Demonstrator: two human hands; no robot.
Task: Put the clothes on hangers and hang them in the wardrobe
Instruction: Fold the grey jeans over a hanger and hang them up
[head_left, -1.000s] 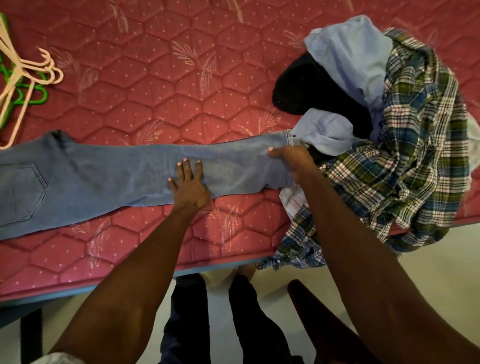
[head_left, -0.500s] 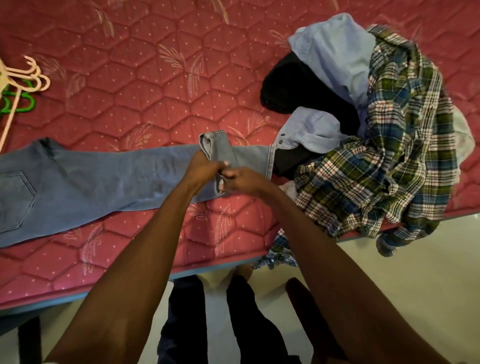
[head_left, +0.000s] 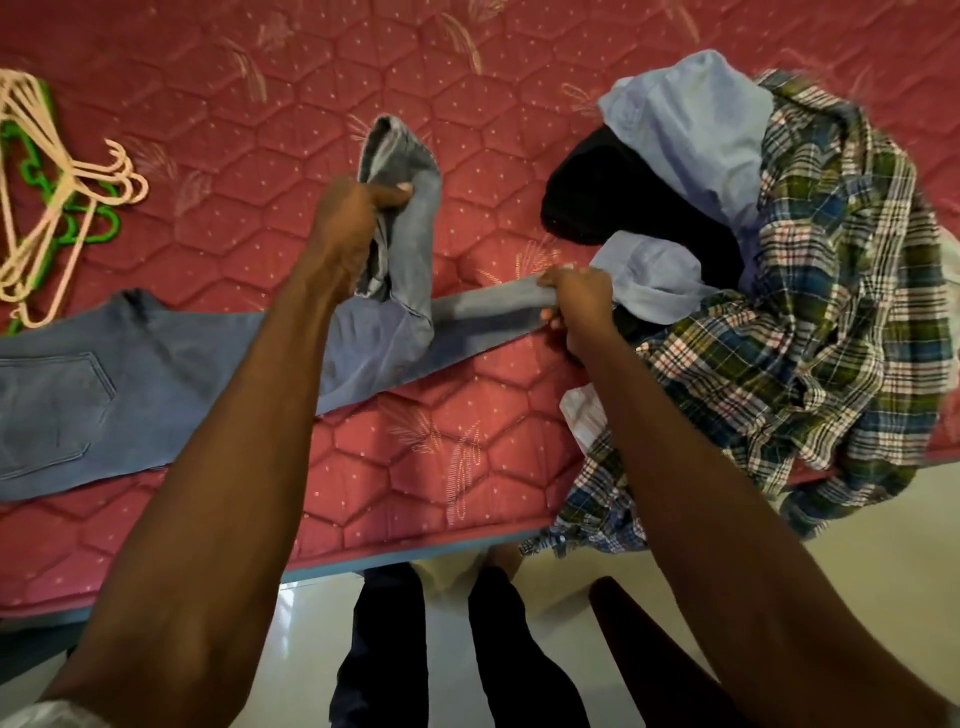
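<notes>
Blue jeans (head_left: 156, 374) lie lengthwise across the red mattress (head_left: 291, 104), waist and back pocket at the left. My left hand (head_left: 353, 218) grips the cuff end of one leg and holds it raised and folded back above the other leg. My right hand (head_left: 576, 301) grips the cuff end of the lower leg, which still lies flat, next to the clothes pile. Pink hangers (head_left: 57, 192) and a green hanger (head_left: 98, 228) lie at the mattress's far left.
A pile at the right holds a plaid shirt (head_left: 810, 322), a light blue garment (head_left: 696, 124) and a black garment (head_left: 597, 192); the plaid shirt hangs over the mattress edge. My legs and pale floor (head_left: 883, 545) show below.
My left hand has lifted one jeans leg by its cuff up and away from me. My right hand has moved right and taken hold of the other leg's end.
</notes>
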